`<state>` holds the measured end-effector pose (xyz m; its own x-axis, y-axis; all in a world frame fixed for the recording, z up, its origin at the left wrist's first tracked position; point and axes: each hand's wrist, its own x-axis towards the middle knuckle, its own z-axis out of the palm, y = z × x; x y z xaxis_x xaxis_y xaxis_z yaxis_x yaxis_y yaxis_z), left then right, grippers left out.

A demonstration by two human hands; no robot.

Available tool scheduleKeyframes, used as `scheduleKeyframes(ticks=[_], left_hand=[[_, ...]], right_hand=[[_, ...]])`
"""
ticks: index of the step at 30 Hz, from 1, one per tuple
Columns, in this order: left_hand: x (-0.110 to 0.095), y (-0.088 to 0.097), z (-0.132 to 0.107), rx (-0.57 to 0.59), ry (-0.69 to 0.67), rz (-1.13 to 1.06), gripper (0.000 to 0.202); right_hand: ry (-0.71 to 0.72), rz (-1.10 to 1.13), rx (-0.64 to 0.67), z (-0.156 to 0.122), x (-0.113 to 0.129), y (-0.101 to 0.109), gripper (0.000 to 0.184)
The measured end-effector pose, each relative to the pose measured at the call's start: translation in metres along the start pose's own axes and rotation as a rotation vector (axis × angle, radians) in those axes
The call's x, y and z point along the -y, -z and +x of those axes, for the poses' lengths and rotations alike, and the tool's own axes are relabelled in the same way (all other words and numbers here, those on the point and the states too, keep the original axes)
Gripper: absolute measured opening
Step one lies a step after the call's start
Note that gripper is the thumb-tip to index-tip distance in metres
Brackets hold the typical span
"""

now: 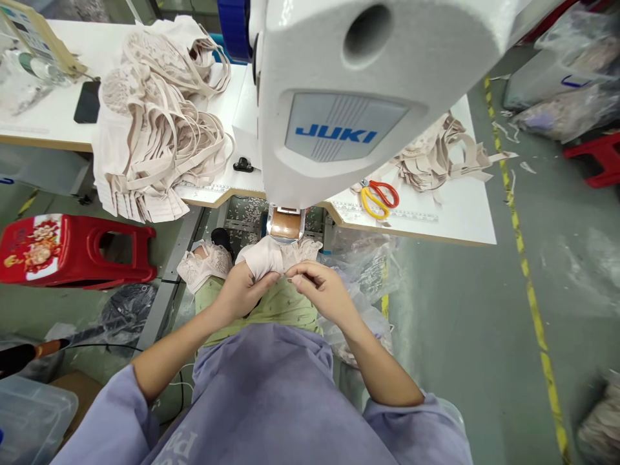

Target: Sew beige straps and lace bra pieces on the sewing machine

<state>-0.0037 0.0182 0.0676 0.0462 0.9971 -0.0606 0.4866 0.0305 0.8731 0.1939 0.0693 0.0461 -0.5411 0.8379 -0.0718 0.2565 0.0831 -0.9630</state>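
Beige lace piece [278, 255] is being pinched in the grips of left hand [242, 290] and right hand [322, 290], below the front edge of the tabletop [460, 216], against the sewing machine [339, 97]; alignment seemingly underway, stitching pending.

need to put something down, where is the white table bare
Bare white table lies right of the red and yellow scissors, in front of the small beige strap heap. The big beige garment stack crowds the left.

The sewing machine head [339, 97] looms just ahead of the left hand [245, 290] and right hand [322, 290], blocking the way forward; bare counter [460, 216] lies open right of the scissors [380, 197].
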Motion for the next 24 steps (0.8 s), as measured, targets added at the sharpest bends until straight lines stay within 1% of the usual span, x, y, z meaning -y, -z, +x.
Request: scheduleKeyframes(ticks=[3,7,11,17,20,22,24], left_hand=[[-0.004,0.007,0.005,0.086,0.012,-0.036,0.021],[-0.01,0.009,0.005,0.107,0.02,-0.028,0.021],[-0.015,0.008,0.003,0.13,0.034,0.002,0.02],[-0.014,0.006,0.005,0.173,0.033,-0.013,0.023],[-0.011,0.005,0.005,0.191,0.096,-0.024,0.025],[-0.01,0.006,0.006,0.193,0.147,-0.035,0.025],[-0.009,0.007,0.007,0.201,0.187,-0.051,0.027]], right_hand=[[-0.064,0.027,-0.032,-0.001,0.0,0.006,0.013],[-0.086,0.003,-0.035,-0.005,0.002,0.006,0.015],[-0.052,-0.091,-0.013,-0.005,0.005,0.005,0.012],[0.006,-0.131,0.068,-0.002,0.009,0.007,0.009],[-0.031,-0.085,0.091,-0.001,0.007,0.008,0.01],[-0.086,-0.025,0.111,0.001,0.005,0.01,0.017],[-0.138,0.009,0.164,0.005,0.004,0.014,0.019]])
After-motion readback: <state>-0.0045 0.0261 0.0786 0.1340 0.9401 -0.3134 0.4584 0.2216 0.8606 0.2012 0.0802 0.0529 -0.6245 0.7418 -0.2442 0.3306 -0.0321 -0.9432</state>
